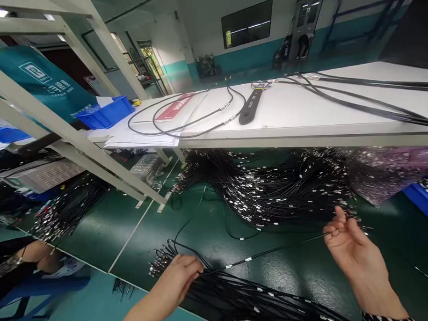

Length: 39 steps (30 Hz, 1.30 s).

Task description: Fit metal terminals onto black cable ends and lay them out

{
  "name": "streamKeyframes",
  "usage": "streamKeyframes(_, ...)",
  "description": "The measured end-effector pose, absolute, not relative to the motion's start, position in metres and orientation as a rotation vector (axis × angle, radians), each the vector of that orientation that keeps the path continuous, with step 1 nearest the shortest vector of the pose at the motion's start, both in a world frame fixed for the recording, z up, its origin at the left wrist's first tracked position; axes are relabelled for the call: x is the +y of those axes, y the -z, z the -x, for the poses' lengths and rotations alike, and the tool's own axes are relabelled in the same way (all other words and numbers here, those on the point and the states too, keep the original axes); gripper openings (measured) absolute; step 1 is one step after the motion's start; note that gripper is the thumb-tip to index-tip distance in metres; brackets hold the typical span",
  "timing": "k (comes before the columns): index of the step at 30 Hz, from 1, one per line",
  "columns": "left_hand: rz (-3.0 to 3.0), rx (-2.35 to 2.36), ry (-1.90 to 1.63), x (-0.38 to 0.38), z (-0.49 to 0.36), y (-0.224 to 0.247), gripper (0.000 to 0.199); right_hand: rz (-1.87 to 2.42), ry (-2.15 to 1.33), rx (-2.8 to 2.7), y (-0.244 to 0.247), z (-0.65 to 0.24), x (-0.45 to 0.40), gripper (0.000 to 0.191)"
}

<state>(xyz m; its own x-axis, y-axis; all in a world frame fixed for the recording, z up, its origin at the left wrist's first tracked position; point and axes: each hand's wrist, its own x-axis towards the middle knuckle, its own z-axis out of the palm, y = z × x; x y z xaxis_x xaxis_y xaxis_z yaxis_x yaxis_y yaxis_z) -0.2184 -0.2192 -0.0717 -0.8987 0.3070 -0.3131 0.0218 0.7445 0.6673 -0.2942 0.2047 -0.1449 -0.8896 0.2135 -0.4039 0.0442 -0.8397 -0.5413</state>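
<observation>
A thin black cable (273, 250) with two small silvery-white sleeves stretches between my hands above the green bench top. My left hand (183, 276) is closed on its left part, low over a bundle of black cables (246, 293) whose metal ends fan out beyond the fingers. Palm up, my right hand (356, 256) pinches the cable's right part between thumb and fingers. Just past the hands lies a large pile of black cables (281, 195) with many white tags and shiny ends.
A white shelf (286, 125) crosses above the bench, bearing an adjustable wrench (252, 105), looped cables and papers. A shelf post (116, 171) slants at left. Blue bin (107, 112), plastic bag (390, 173) at right. Another person's arm (36, 255) is at far left.
</observation>
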Motion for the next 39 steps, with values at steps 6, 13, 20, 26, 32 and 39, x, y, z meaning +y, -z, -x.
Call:
streamKeyframes(6, -0.126, 2.506, -1.091, -0.253, 0.213, 0.109, 0.021, 0.879, -2.877, -1.128, 0.188, 0.252, 0.184, 0.013)
streamKeyframes(13, -0.133, 2.269, -1.341, -0.182, 0.241, 0.112, 0.024, 0.446, -2.994, -1.745, 0.176, 0.185, 0.051, 0.034)
streamKeyframes(20, -0.234, 1.827, -1.642, -0.087, 0.269, 0.062, 0.035, 0.013, -2.931, -1.952, 0.150, 0.176, 0.028, 0.039)
streamKeyframes(26, -0.119, 1.616, -1.738, -0.090, 0.250, 0.039, 0.025, -0.045, -2.556, -2.268, 0.103, 0.181, 0.066, 0.027)
streamKeyframes(32, -0.039, 1.808, -1.734, -0.088, 0.229, 0.022, 0.023, -0.037, -2.229, -2.404, 0.049, 0.203, 0.086, 0.031)
streamKeyframes(39, -0.083, 1.948, -1.849, -0.091, 0.213, 0.024, 0.022, -0.015, -2.713, -2.224, 0.055, 0.220, 0.076, 0.038)
